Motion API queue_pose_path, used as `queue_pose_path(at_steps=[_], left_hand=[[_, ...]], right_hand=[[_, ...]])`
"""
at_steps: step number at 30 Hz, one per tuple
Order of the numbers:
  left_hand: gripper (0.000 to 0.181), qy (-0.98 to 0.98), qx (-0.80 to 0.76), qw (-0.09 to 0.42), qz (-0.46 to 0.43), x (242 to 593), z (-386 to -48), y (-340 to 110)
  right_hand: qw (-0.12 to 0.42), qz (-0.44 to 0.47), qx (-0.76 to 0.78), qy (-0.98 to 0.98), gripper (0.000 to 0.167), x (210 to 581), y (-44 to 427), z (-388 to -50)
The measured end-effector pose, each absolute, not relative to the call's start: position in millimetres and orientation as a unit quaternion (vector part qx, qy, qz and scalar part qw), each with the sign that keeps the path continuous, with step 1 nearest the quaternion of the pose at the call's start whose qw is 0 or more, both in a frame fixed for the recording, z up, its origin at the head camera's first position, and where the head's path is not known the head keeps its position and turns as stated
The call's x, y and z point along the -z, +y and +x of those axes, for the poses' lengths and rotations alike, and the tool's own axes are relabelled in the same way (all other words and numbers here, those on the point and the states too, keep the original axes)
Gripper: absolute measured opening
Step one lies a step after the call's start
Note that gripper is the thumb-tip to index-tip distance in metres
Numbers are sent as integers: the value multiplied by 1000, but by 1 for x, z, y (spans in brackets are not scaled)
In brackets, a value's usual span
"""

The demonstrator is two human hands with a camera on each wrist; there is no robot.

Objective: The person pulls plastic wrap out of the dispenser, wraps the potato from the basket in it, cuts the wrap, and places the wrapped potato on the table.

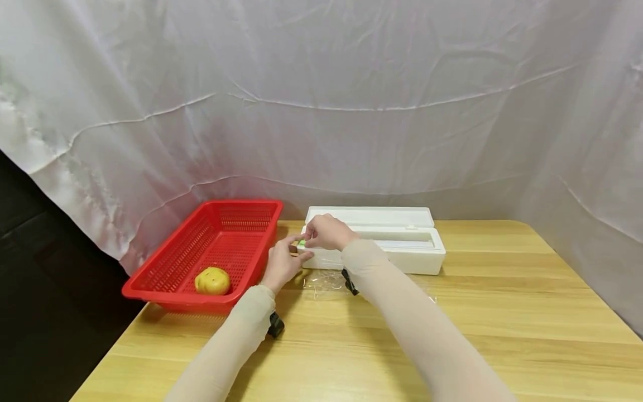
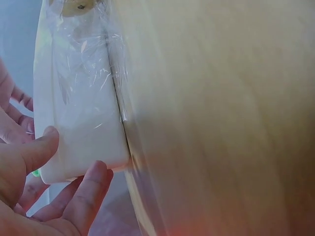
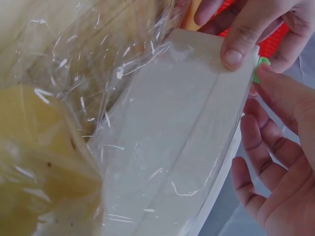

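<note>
A long white cling film box (image 1: 417, 260) stands near the back of the table with its lid up. My left hand (image 1: 282, 266) holds its left end, thumb on the front face and fingers around the end. Above that end, my right hand (image 1: 329, 231) pinches a small green slide cutter (image 3: 261, 70) at the box's edge. Clear cling film (image 1: 326, 282) hangs down the front and spreads on the table. A potato (image 3: 44, 162) lies under the film in the right wrist view; in the head view my right forearm hides it.
To the left stands a red plastic basket (image 1: 273, 223) with one potato (image 1: 212, 281) in it. The wooden table (image 1: 502, 290) extends to the right of the box. A pale grey curtain (image 1: 351, 151) hangs behind the table.
</note>
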State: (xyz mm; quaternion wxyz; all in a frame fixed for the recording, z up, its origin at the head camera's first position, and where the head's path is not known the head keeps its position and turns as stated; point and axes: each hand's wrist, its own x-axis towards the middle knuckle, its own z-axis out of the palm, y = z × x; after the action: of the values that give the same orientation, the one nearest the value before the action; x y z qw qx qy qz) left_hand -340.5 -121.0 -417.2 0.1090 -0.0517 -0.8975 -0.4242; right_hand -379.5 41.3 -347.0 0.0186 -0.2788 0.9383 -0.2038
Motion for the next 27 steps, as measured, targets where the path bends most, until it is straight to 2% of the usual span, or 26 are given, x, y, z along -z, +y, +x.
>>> queue_pose_path(at_steps=[27], left_hand=[[48,-903,413,106,-57,414,-340,-120]], right_hand=[[38,-288,163,943,6,344,59,-381]])
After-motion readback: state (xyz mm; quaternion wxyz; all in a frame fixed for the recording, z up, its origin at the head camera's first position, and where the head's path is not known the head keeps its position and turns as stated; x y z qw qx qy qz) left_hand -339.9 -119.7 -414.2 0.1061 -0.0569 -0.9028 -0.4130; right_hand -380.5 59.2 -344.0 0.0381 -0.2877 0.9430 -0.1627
